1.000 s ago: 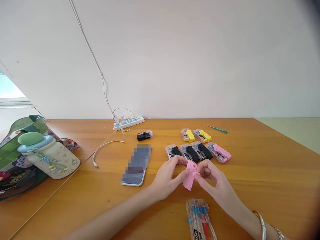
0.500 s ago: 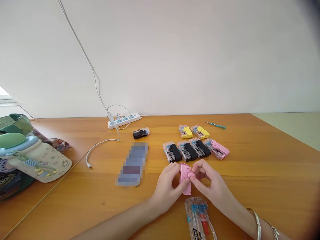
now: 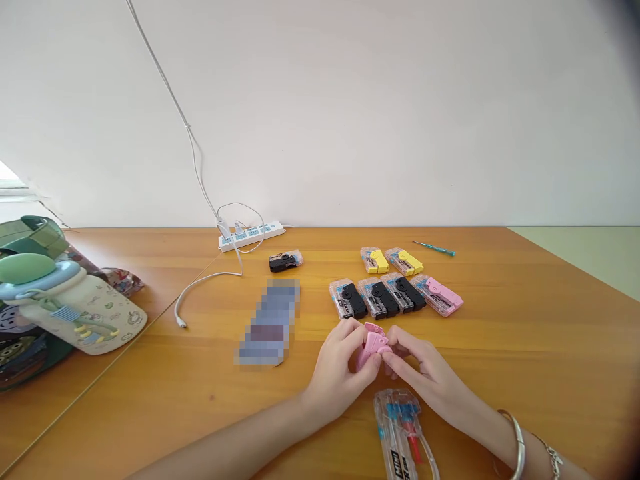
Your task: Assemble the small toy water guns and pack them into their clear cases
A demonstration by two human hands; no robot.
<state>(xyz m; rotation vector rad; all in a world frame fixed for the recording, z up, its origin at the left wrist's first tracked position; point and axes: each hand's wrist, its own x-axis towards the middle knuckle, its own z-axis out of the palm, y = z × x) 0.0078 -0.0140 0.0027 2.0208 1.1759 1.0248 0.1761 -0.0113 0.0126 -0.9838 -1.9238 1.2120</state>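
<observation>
Both of my hands pinch a small pink plastic gadget (image 3: pixel 372 344) just above the wooden table (image 3: pixel 525 347). My left hand (image 3: pixel 340 370) grips its left side with fingers curled. From the right, my right hand (image 3: pixel 423 367) holds it with fingertips pressed on its round knob. Just behind my hands lies a row of packaged gadgets: three black ones (image 3: pixel 377 298) and a pink one (image 3: pixel 443 295). Two yellow ones (image 3: pixel 393 261) lie further back. An opened clear package (image 3: pixel 403 433) with blue and red parts lies near my right wrist.
A phone (image 3: pixel 270 322) lies left of my hands. A lone black packaged gadget (image 3: pixel 285 260), a power strip (image 3: pixel 250 235) with a white cable (image 3: pixel 200 287), and a teal screwdriver (image 3: pixel 434 249) lie at the back. A bottle (image 3: pixel 75 313) and a green bag (image 3: pixel 25 347) sit far left.
The pink gadget has turned in my hands and come lower and nearer to me. My fingers have closed more tightly around it. The camera view has shifted slightly.
</observation>
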